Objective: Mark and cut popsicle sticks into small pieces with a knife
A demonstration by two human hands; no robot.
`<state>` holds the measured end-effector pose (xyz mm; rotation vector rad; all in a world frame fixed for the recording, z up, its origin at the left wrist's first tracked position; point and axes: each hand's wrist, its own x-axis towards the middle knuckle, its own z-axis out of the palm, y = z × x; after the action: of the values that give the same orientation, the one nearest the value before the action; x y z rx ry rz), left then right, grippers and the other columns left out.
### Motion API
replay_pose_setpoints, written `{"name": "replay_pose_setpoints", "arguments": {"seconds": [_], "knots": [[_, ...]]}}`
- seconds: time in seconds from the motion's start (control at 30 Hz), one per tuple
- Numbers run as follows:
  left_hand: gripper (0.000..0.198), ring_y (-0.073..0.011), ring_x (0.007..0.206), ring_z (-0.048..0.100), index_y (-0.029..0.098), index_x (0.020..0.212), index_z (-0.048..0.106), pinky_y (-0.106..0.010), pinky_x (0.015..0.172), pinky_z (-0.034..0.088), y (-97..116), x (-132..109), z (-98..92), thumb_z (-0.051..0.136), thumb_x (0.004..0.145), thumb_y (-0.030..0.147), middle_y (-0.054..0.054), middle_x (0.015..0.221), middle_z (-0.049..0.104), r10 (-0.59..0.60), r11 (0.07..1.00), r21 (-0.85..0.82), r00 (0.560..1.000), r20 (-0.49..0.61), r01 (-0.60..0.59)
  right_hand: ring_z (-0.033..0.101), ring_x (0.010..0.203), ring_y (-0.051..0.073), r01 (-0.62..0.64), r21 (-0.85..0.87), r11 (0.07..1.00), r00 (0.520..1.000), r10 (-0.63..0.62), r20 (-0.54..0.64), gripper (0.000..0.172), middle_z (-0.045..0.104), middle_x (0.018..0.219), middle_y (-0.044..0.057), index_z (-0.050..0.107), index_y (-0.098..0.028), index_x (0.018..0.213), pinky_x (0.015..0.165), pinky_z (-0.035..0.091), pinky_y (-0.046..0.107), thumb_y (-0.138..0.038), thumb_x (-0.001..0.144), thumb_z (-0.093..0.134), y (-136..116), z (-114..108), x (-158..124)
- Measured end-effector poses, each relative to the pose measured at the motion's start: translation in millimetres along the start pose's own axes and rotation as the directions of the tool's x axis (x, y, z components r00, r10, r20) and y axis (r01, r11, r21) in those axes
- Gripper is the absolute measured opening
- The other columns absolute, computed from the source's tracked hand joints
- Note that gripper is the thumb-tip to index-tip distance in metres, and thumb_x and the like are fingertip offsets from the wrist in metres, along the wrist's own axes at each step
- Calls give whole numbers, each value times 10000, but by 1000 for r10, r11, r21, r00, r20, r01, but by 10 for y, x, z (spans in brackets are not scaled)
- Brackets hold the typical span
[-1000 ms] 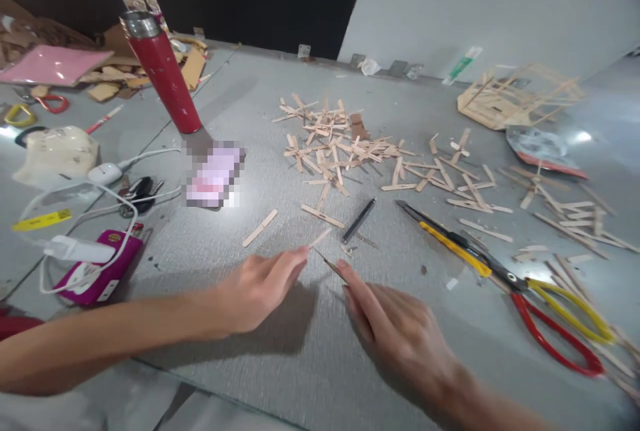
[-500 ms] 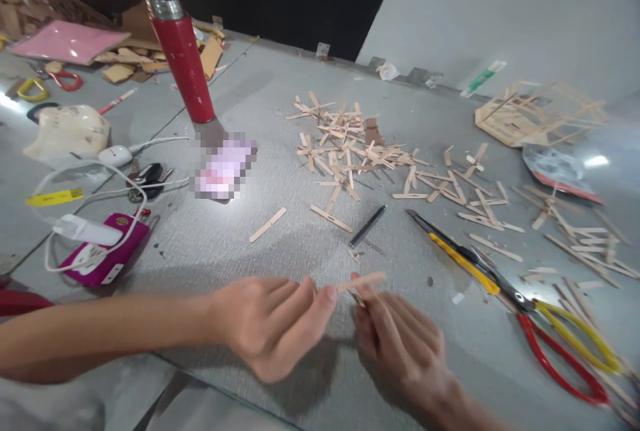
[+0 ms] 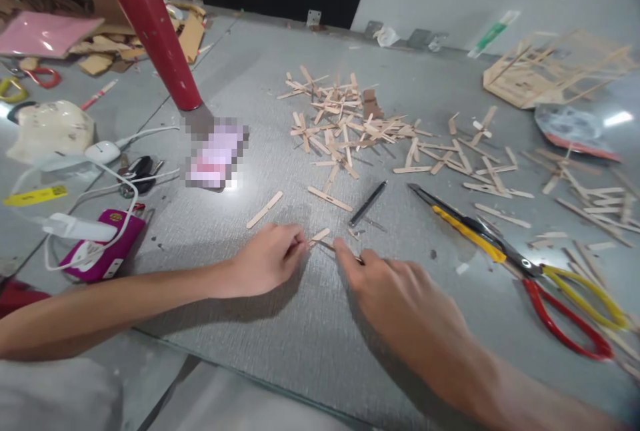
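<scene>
My left hand (image 3: pixel 273 259) pinches a small wooden stick (image 3: pixel 320 235) low over the grey table, with its free end pointing right. My right hand (image 3: pixel 395 291) is closed round a thin blade-like tool (image 3: pixel 327 245), the forefinger stretched along it. The tool's tip reaches the stick beside my left fingertips. Just behind the hands lie two loose sticks, one (image 3: pixel 265 210) at the left and a slotted one (image 3: pixel 330 199) nearer the middle. A dark pen-like tool (image 3: pixel 369 203) rests to the right of them.
A heap of wooden pieces (image 3: pixel 345 117) spreads behind. Red-and-yellow scissors (image 3: pixel 525 263) and a yellow cutter (image 3: pixel 465 231) lie right. A red bottle (image 3: pixel 160 44), a phone (image 3: pixel 219 153) and a purple power bank (image 3: pixel 107 244) with cables are left. A wooden frame (image 3: pixel 515 81) stands back right.
Both hands have moved away from me, down near the tabletop. The stick, earlier raised between both hands, is now low by my left fingers with the tool's tip at it. The view has shifted slightly.
</scene>
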<state>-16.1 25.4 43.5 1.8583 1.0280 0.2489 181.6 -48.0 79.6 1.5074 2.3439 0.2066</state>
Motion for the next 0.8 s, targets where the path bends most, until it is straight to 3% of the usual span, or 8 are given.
{"name": "replay_pose_setpoints", "arguments": {"seconds": [0.1,0.23,0.33,0.47,0.57,0.7,0.8], "knots": [[227,-98,357,490,210,796,458,-205,422,308,-31,5,15,425,1012,269,63,497,533,-34,996,-79,999,29,36,711,612,176,57,35,998,992,-61,110,536,734,746,61,640,-146,1359,532,481,234,13,855,551,55,-239,130],[222,-89,349,478,215,794,432,-193,413,302,-44,6,20,423,1009,269,68,507,527,-1,994,-110,1000,9,2,699,623,180,96,72,993,988,-104,112,425,723,705,80,674,-120,1273,548,456,234,-23,885,529,128,-359,250],[222,-85,357,439,217,802,430,-198,425,287,-38,5,31,417,1017,269,80,483,479,29,994,-100,999,-41,-33,684,601,173,67,115,991,994,-77,84,479,711,698,57,621,-126,1350,549,457,244,-36,890,518,124,-220,246],[238,-78,404,399,213,772,428,-208,453,271,-39,11,50,435,1007,251,72,499,465,68,997,-37,993,-101,-72,692,585,168,-14,118,993,990,-2,141,636,737,800,54,540,-135,1456,523,467,258,22,840,530,32,56,160],[224,-78,412,385,214,774,423,-213,464,274,-62,22,54,452,994,246,71,509,470,79,996,-22,992,-99,-81,696,577,166,-12,98,995,991,-1,132,665,740,805,56,536,-130,1464,506,462,255,42,822,542,3,100,138],[212,-94,417,430,218,785,424,-215,459,295,-89,28,51,449,993,256,66,519,484,81,996,-30,994,-78,-83,683,580,166,101,51,994,990,-106,93,491,711,698,50,679,-116,1256,494,415,253,60,817,546,116,-202,284],[214,-97,360,457,230,796,399,-203,405,312,-88,20,48,416,1006,267,77,503,491,18,997,-71,999,-34,-20,673,578,162,184,66,981,963,-194,186,322,683,643,29,737,-159,974,493,369,263,64,830,554,231,-525,451]]}}
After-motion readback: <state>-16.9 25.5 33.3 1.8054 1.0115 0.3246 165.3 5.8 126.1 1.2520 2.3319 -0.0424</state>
